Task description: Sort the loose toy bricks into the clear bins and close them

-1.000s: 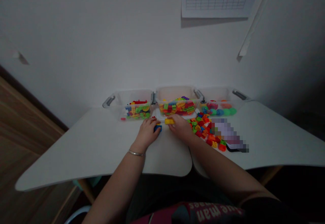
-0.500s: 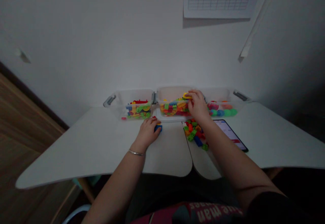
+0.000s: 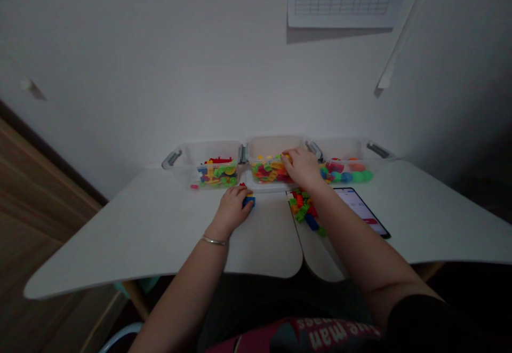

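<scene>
My left hand (image 3: 233, 208) rests on the white table (image 3: 160, 225), its fingers closed round a small stack of blocks (image 3: 248, 200), blue with a bit of yellow and red showing. My right hand (image 3: 301, 167) reaches into the middle clear bin (image 3: 272, 147) and lies among its coloured blocks, fingers curled down; what they hold is hidden. A loose pile of coloured blocks (image 3: 303, 210) lies on the table just under my right wrist.
A left clear bin (image 3: 208, 153) holds mixed blocks and a right clear bin (image 3: 352, 147) holds round pieces. A phone (image 3: 362, 211) lies right of the pile. A gap splits the two table halves. A wall stands close behind the bins.
My right hand carried a yellow block from beside my left hand up to the middle bin, then sank lower and leftward into the blocks. The left hand stayed put.
</scene>
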Motion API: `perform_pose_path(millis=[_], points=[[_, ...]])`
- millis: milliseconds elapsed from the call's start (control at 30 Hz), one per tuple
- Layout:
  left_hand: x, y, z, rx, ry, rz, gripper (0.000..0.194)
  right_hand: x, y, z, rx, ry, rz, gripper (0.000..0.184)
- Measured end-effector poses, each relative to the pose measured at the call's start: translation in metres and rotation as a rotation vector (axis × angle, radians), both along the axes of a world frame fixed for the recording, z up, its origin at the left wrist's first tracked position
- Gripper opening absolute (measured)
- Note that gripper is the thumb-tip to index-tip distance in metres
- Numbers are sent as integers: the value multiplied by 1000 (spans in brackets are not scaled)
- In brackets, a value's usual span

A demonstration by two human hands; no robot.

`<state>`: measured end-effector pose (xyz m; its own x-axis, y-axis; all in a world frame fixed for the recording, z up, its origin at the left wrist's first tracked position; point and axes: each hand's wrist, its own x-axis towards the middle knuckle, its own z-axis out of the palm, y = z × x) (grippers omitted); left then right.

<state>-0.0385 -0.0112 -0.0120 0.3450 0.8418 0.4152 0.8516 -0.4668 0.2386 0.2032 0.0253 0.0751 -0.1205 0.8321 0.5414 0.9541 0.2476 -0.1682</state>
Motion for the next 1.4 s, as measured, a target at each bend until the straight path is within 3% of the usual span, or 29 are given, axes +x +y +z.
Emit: perform_pose_path(millis=[233, 433, 600, 767, 967, 1067, 1267, 1400], points=[[-1, 2, -3, 11, 4, -14, 32, -6, 0, 6, -71, -78, -43, 52], [-1, 3, -5, 27, -3, -15, 31, -3, 2, 0, -43, -42, -5, 45], [-1, 4, -6, 30, -19, -17, 31, 3, 5, -8, 23, 22, 79, 40], [-1, 3, -5, 5, -43, -30, 33, 8, 5, -10, 92, 224, 271, 31], [0, 2, -4, -13, -107, -81, 34, -13, -18, -12, 289, 422, 426, 28], [1, 0, -2, -15, -142, -108, 34, -31, -31, -25, 160, 401, 501, 27], [2, -1, -1, -21, -167, -154, 36, -54, -30, -77, -54, 284, 525, 26], [0, 0, -1, 40, -137, -77, 31, -57, -29, -95, -144, 175, 506, 37]])
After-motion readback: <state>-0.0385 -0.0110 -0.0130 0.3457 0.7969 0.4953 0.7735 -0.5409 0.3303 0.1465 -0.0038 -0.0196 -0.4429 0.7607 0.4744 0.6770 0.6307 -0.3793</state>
